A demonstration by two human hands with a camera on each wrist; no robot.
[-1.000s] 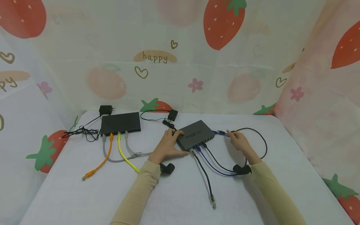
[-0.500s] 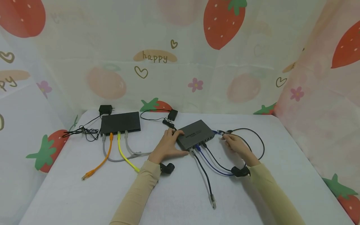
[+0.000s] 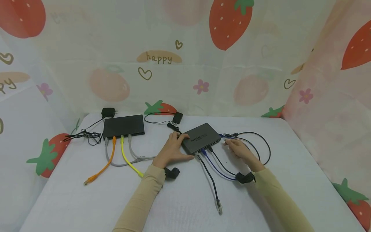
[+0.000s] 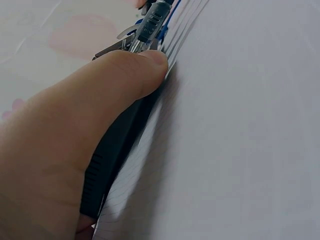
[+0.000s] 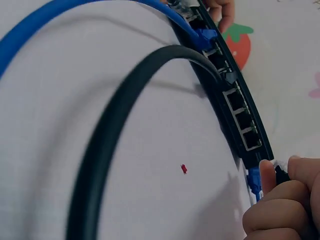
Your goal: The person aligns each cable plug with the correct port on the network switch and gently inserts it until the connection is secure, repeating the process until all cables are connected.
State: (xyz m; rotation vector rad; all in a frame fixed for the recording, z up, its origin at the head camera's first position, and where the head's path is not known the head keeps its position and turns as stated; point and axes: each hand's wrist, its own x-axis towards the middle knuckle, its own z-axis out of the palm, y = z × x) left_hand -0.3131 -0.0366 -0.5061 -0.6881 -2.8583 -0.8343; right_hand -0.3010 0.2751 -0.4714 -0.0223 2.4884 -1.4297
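My left hand (image 3: 171, 151) grips the left end of a dark grey NETGEAR network switch (image 3: 201, 138), thumb along its front edge; the left wrist view shows that thumb (image 4: 135, 72) beside a clear network plug. My right hand (image 3: 242, 151) pinches a black network cable plug (image 5: 282, 173) with a clear tip, close to the switch's right corner. A blue plug (image 5: 254, 182) shows just behind those fingertips. In the switch's front ports sit a black cable (image 3: 213, 182), a blue cable (image 3: 215, 169) and another black cable (image 3: 221, 164). Several bare ports (image 5: 244, 120) lie nearer my right hand.
A second black switch (image 3: 124, 126) stands back left with grey, yellow (image 3: 127, 159) and orange cables (image 3: 108, 162). Power adapters (image 3: 108, 112) and coiled black cord (image 3: 88, 135) lie at the back. One black cable's loose end (image 3: 219, 206) points toward the front; another loop (image 3: 268, 145) curves at right.
My right hand has moved left with the pinched plug, from beyond the cable ends to near the switch's right corner. My left hand and the switch have stayed put.
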